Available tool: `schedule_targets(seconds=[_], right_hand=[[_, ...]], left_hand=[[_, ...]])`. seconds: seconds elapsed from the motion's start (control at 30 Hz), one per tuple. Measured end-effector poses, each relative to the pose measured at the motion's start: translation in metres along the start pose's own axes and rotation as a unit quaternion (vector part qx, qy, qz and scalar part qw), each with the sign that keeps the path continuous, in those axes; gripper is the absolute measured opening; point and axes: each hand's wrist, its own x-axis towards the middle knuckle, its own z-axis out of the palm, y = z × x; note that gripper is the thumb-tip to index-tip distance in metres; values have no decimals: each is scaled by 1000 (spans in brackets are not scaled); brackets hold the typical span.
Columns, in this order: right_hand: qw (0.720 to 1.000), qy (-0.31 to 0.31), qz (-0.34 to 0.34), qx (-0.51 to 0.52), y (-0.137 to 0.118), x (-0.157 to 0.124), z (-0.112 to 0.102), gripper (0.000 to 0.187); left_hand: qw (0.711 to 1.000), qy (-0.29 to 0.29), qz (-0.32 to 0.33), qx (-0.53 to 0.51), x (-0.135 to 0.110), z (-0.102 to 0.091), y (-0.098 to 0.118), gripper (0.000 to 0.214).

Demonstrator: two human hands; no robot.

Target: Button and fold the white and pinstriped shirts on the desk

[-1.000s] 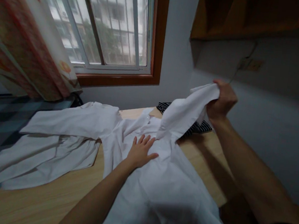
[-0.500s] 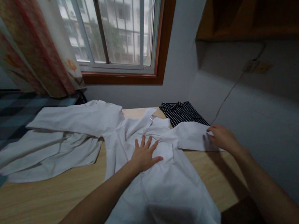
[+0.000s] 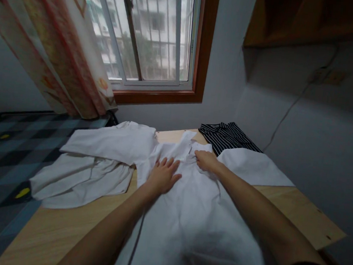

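A white shirt lies spread on a wooden table, collar toward the window. My left hand rests flat and open on the shirt's chest, fingers apart. My right hand lies on the cloth just below the collar, fingers curled down against the fabric; whether it pinches the cloth I cannot make out. The shirt's right sleeve lies flat to the right. Its left sleeve stretches out to the left.
A second white garment hangs over the table's left edge. A black striped shirt lies folded at the far right corner. A window and a patterned curtain stand behind, a wall cable at right, a tiled floor at left.
My right hand laid the raised right sleeve down flat on the table, let go of it and moved left to the collar. My left hand stayed on the chest.
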Motion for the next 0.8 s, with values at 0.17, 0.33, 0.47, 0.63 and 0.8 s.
schedule_targets(seconds=[0.17, 0.33, 0.47, 0.63, 0.8], right_hand=[[997, 78, 6, -12, -9, 15, -28, 33], [976, 200, -79, -23, -20, 22, -23, 31], [993, 111, 27, -15, -1, 13, 5, 28], [994, 79, 78, -14, 15, -3, 7, 33], [998, -39, 44, -37, 9, -21, -6, 32]], left_hand=[[996, -46, -64, 37, -9, 22, -7, 68], [991, -59, -104, 64, -25, 24, 11, 78], [991, -64, -98, 56, -39, 21, 14, 77], [993, -80, -67, 52, -47, 17, 9, 76], [992, -99, -44, 64, -56, 7, 8, 73]])
